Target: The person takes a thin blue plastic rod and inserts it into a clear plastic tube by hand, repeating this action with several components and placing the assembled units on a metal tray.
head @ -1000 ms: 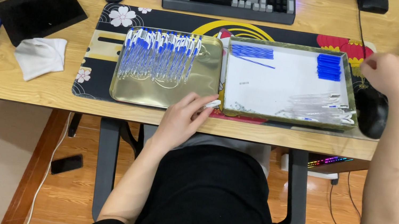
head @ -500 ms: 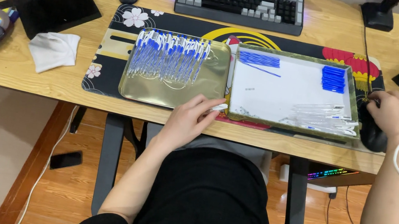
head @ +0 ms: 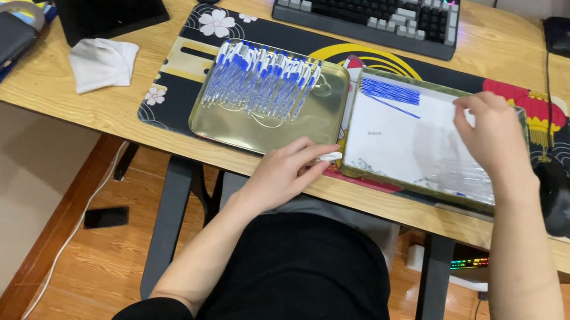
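I have my right hand (head: 494, 133) over the right-hand tray, a shallow gold metal tray lined with white paper (head: 398, 129), at centre right of the frame. Its fingers are curled down onto the upper right part of the paper; whether they pinch anything I cannot tell, since the palm hides the tips. The loose clear plastic pen barrels (head: 463, 178) lie just below that hand, toward the bottom edge of the tray, in a heap running roughly left to right. The small bundle of blue refills (head: 391, 91) sits at the tray's upper left, long axis also left to right, well apart from the right hand.

My left hand (head: 287, 172) rests at the near rim where the two trays meet, thumb and forefinger pressed on a small white pen cap (head: 329, 157).

The second gold metal tray (head: 229, 124), centre of the frame, carries a row of finished blue-and-white pens (head: 261, 80) with long axes pointing away from me. The barrels are nearer the right hand; the finished row is nearer the left.
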